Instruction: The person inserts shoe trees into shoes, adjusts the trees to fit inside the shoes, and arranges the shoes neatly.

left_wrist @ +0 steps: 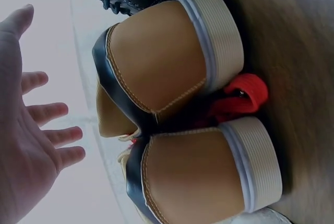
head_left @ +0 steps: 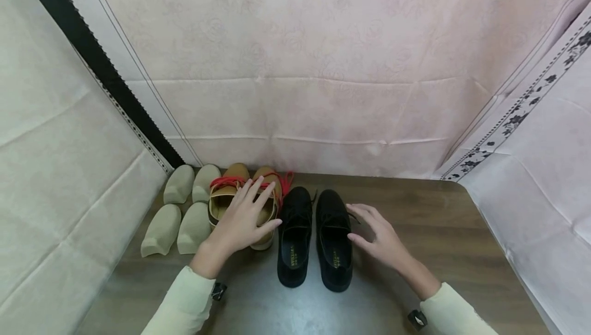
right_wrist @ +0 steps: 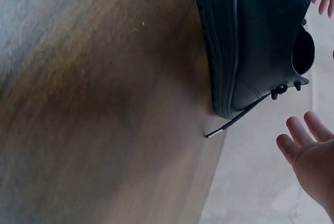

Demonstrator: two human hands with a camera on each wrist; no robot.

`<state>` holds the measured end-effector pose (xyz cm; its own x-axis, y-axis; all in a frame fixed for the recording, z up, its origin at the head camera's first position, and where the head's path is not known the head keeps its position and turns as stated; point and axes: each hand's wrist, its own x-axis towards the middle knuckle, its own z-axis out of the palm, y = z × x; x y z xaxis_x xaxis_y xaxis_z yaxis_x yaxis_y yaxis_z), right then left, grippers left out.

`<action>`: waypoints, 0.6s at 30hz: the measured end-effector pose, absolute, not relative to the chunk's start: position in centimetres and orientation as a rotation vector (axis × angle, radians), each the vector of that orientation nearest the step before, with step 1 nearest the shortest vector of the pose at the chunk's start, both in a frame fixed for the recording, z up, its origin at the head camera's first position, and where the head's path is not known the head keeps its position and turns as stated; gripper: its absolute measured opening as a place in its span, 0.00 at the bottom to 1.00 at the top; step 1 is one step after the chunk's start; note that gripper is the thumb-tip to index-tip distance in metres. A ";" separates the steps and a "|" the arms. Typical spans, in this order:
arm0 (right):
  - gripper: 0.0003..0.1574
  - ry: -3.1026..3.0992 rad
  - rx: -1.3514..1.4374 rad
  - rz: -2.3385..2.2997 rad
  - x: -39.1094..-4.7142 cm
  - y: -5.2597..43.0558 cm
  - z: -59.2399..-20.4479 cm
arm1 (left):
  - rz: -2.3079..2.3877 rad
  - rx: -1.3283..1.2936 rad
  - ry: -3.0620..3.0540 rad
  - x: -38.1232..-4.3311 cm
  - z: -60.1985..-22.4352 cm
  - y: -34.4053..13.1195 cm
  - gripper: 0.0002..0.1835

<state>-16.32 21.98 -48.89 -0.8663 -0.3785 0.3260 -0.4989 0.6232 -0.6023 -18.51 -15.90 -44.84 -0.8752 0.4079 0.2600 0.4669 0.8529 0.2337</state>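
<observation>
Two black lace-up shoes, the left one (head_left: 294, 237) and the right one (head_left: 334, 240), stand side by side on the wooden surface, toes toward the back. Just left of them are tan shoes (head_left: 266, 176) with red laces (head_left: 228, 181); their heels (left_wrist: 167, 51) show in the left wrist view. Over the tan shoes my left hand (head_left: 244, 219) spreads its fingers, partly hiding them, and holds nothing. My right hand (head_left: 378, 237) is beside the right black shoe, fingers extended and holding nothing. A loose black lace (right_wrist: 229, 124) sticks out from that shoe.
Several cream shoe-shaped pieces (head_left: 161, 230) stand in two rows at the left end. Pale patterned cloth (head_left: 323, 109) hangs at the back, with more cloth along the left and right sides. The wooden surface (head_left: 443, 232) extends right of the black shoes.
</observation>
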 end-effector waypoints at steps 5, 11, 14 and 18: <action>0.40 -2.654 0.725 1.106 -16.3 21.8 -49.6 | -0.470 -0.688 -2.813 -18.2 -44.7 -16.5 0.47; 0.34 -2.624 0.745 1.091 -16.7 21.8 -50.3 | -0.494 -0.693 -2.784 -18.1 -44.7 -17.0 0.45; 0.31 -2.602 0.763 1.085 -16.9 21.6 -50.5 | -0.512 -0.688 -2.782 -18.0 -44.6 -17.4 0.46; 0.27 -2.594 0.783 1.097 -17.0 21.5 -50.6 | -0.552 -0.673 -2.775 -17.7 -44.3 -18.0 0.46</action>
<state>-16.96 21.45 -50.59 -0.8346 -0.3884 0.3905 -0.5508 0.5802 -0.6000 -17.71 -17.96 -44.34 -0.8672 0.3915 0.3077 0.4794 0.8234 0.3036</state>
